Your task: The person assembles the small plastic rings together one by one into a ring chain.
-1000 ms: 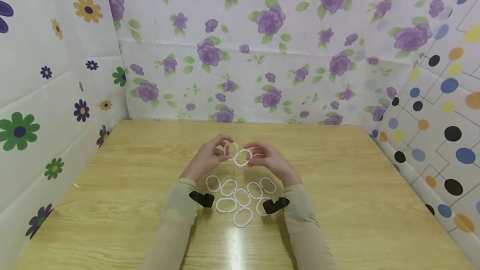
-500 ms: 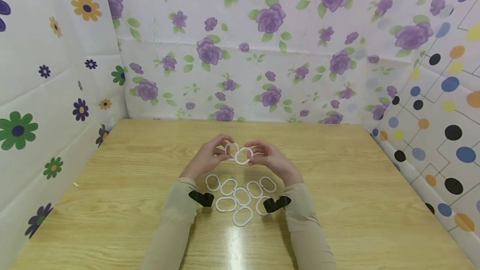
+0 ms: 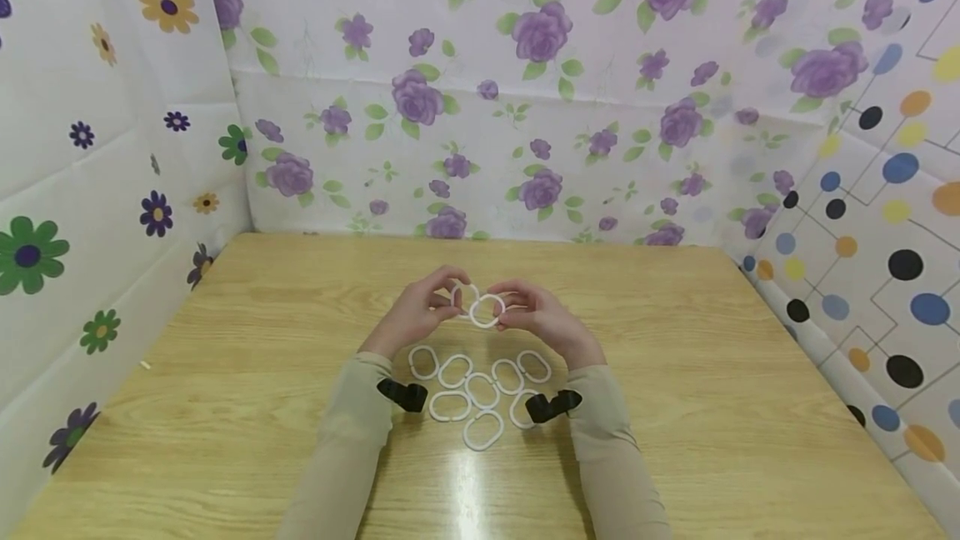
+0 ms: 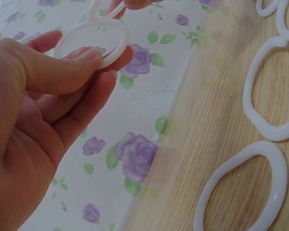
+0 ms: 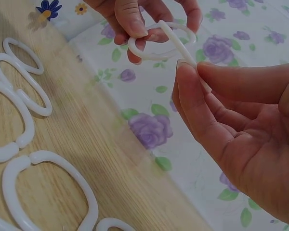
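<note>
While the left hand (image 3: 408, 315) pinches a white oval link (image 4: 125, 36), the right hand (image 3: 549, 320) is pinching a second oval link (image 5: 177, 41); they cross at an angle right between the hands, above the worktop (image 3: 690, 357), can't tell if they're hooked tbh.

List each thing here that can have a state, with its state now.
Left hand: pinching a white ring
Right hand: pinching another white ring
Both these rings: raised, overlapping in view; linking unclear
Other rings: lying flat on the table, eight visible, some gapped
Sleeves: down to the wrists
</note>
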A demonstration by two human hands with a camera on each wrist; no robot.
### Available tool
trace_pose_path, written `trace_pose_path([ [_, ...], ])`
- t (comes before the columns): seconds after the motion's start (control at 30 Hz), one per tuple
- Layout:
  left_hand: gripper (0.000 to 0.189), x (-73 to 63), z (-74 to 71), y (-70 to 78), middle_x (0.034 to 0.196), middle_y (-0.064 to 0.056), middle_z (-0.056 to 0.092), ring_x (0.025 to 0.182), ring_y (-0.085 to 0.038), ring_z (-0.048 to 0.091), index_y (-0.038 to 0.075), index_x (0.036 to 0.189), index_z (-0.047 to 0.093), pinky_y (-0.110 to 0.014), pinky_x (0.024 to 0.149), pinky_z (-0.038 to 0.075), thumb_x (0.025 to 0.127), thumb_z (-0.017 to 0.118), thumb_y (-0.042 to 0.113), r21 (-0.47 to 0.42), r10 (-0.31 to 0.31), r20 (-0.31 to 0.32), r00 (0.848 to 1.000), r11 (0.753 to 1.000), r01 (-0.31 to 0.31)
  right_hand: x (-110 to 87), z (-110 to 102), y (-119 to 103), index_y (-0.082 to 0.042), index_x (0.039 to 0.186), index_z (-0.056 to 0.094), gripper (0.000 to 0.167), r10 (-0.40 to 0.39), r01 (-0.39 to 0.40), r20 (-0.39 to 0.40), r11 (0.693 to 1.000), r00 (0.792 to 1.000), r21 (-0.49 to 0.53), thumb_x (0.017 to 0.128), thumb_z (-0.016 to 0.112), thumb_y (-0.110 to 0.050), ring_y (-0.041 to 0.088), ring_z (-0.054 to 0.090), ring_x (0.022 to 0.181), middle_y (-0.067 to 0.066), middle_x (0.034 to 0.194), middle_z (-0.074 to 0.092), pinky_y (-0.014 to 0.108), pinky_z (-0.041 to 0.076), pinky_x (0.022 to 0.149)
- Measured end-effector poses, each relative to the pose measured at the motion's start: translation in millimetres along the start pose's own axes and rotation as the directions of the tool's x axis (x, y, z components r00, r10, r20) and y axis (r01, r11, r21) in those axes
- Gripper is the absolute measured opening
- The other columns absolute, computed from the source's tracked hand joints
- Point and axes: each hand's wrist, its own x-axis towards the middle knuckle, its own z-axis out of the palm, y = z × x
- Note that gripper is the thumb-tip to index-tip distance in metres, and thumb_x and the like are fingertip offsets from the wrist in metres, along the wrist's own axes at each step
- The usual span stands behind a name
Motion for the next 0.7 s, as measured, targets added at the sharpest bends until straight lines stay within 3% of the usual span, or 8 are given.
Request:
trace_pose_path([
  [0.23, 0.041, 3.0, 6.7, 1.6, 0.1, -0.017, 0.06, 0.091, -0.031, 0.072, 0.012, 0.123, 0.053, -0.032, 0.075, 0.055, 0.088, 0.061, -0.009, 0.018, 0.031, 0.039, 0.999, 0.999, -0.032, 0.5, 3.3, -2.5, 0.003, 0.135, 0.046, 0.043, -0.008, 0.008, 0.017, 1.0, 1.0, -0.01, 0.093, 0.056, 0.001, 0.013, 0.064, 0.087, 0.003, 0.095, 0.062, 0.044, 0.052, 0.092],
  [0.5, 0.04, 2.6, 9.0, 3.9, 0.1, -0.014, 0.061, 0.091, -0.028, 0.072, 0.013, 0.122, 0.054, -0.031, 0.075, 0.056, 0.089, 0.062, -0.008, 0.008, 0.0, 0.043, 0.999, 1.0, -0.001, -1.1, 2.2, -4.2, 0.001, 0.136, 0.045, 0.044, -0.006, 0.006, -0.041, 1.0, 0.999, -0.002, 0.093, 0.057, 0.0, 0.013, 0.063, 0.089, 0.007, 0.101, 0.06, 0.058, 0.043, 0.1],
  [0.7, 0.045, 3.3, 9.7, 4.2, 0.1, -0.017, 0.06, 0.086, -0.035, 0.07, 0.012, 0.13, 0.049, -0.032, 0.075, 0.054, 0.09, 0.061, -0.005, -0.002, -0.005, 0.091, 0.996, 1.0, 0.006, -1.9, 0.6, -6.5, 0.0, 0.134, 0.047, 0.043, -0.025, 0.024, -0.119, 1.0, 0.993, -0.013, 0.092, 0.059, -0.001, 0.013, 0.064, 0.089, 0.003, 0.097, 0.061, 0.042, 0.051, 0.096],
])
